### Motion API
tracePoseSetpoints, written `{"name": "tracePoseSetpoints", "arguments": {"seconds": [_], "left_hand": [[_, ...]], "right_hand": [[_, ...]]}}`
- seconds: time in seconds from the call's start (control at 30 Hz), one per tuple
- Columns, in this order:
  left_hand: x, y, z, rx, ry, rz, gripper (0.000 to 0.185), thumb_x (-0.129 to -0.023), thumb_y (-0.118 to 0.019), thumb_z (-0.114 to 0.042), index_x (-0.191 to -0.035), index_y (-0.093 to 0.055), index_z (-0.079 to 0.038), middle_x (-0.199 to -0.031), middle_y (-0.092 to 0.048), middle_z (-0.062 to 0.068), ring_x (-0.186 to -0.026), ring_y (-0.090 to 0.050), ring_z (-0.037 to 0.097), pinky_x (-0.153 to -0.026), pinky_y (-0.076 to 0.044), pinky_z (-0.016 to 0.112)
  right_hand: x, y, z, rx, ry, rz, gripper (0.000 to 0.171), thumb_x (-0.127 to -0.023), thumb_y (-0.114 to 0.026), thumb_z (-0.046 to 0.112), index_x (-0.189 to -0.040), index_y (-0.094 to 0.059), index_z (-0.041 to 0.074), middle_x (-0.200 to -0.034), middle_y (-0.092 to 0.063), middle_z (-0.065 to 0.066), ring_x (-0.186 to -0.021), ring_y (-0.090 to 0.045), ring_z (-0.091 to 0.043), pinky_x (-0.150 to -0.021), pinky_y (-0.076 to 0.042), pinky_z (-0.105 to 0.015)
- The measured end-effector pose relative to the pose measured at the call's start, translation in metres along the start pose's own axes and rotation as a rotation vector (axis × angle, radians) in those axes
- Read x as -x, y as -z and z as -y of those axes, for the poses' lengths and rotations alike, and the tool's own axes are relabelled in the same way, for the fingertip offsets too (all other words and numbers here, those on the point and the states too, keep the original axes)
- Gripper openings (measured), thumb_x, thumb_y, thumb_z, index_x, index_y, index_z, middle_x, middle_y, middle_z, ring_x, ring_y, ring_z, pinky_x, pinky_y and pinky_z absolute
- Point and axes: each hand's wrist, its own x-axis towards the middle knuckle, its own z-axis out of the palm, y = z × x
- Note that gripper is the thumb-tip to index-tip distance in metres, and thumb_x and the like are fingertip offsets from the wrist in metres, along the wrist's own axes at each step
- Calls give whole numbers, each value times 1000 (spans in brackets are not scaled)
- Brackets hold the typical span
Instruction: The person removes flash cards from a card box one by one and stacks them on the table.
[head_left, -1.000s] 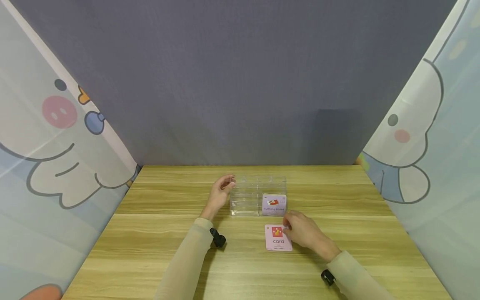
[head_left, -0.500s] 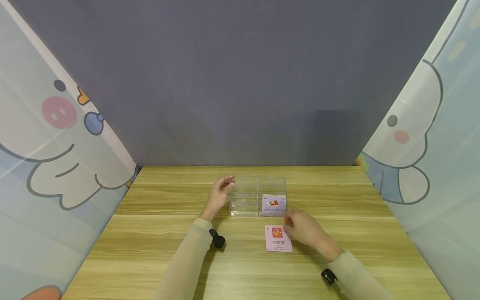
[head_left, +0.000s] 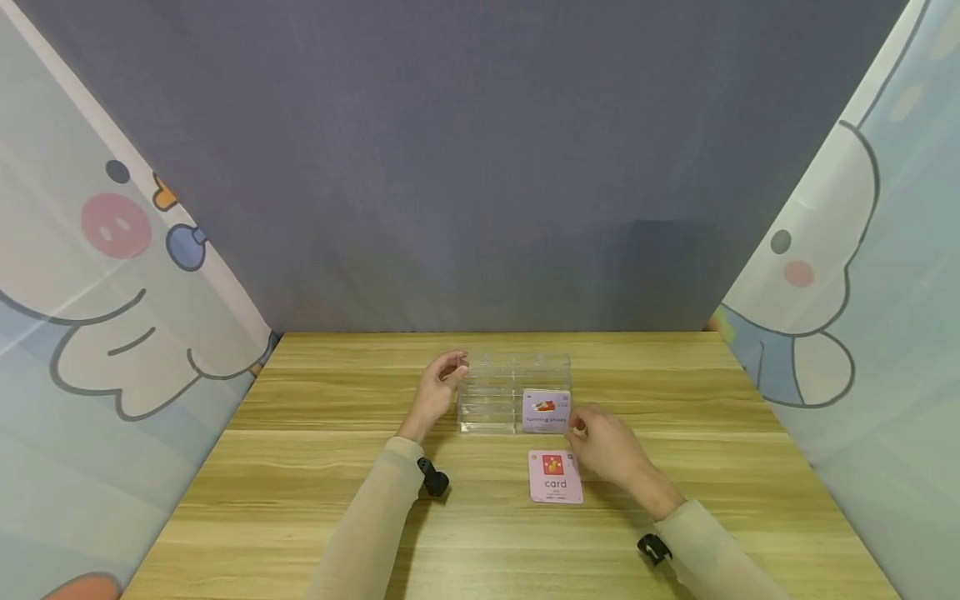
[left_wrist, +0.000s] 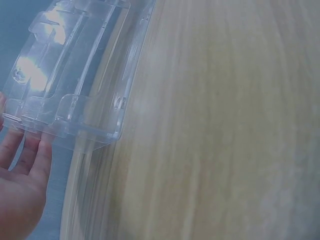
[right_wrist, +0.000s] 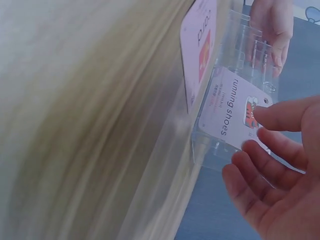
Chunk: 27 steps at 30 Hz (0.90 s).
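A clear plastic tiered rack (head_left: 486, 408) stands on the table, its left end pinched by my left hand (head_left: 437, 390) with thumb and fingers on opposite sides. In the left wrist view, the left fingers (left_wrist: 41, 155) meet the edge of the plastic. A lilac "running shoes" card (head_left: 546, 412) stands in the rack's front right compartment. In front of it lies a pink "card" card (head_left: 555, 477), face up on the wood. My right hand (head_left: 606, 443) hovers by the rack's front right corner, its fingers (right_wrist: 270, 165) loosely bent and holding nothing.
The wood-grain table (head_left: 315, 500) ends at a grey backdrop (head_left: 480, 208). Cartoon-printed curtains (head_left: 892, 333) flank both sides. Each wrist wears a black strap device (head_left: 432, 477). Other slots of the rack are see-through and overlap each other in view.
My right hand has come off the pink card's upper right corner, moving slightly up toward the rack with its fingers spreading apart. The left hand and the rack stay put.
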Motion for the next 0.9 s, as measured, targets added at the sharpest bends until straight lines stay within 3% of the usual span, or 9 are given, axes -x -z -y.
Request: {"name": "tracePoseSetpoints", "arguments": {"seconds": [0.4, 0.73, 0.9], "left_hand": [[2, -1, -5, 10, -2, -1, 34, -103, -59, -8, -135, -59, 3, -121, -64, 19, -114, -60, 33, -95, -49, 45], [0, -1, -2, -1, -9, -20, 33, -102, -61, -8, -133, -61, 2, -118, -66, 15, -110, -62, 28, -91, -51, 38], [0, -1, -1, 12, 7, -12, 34, -102, -60, -8, -135, -59, 4, -120, -65, 15, -111, -61, 29, -94, -50, 40]], "right_hand": [[-4, 5, 4, -97, -12, -97, 16, -88, -76, 10, -101, -70, 5, -101, -66, -6, -93, -64, -23, -80, -56, -44], [-8, 6, 4, -195, 0, -177, 24, -85, -79, 6, -106, -69, 0, -96, -65, -9, -88, -62, -24, -77, -55, -41], [-11, 5, 3, -265, -9, -200, 23, -85, -78, 4, -105, -68, -1, -96, -65, -9, -87, -62, -22, -78, -56, -38]]}}
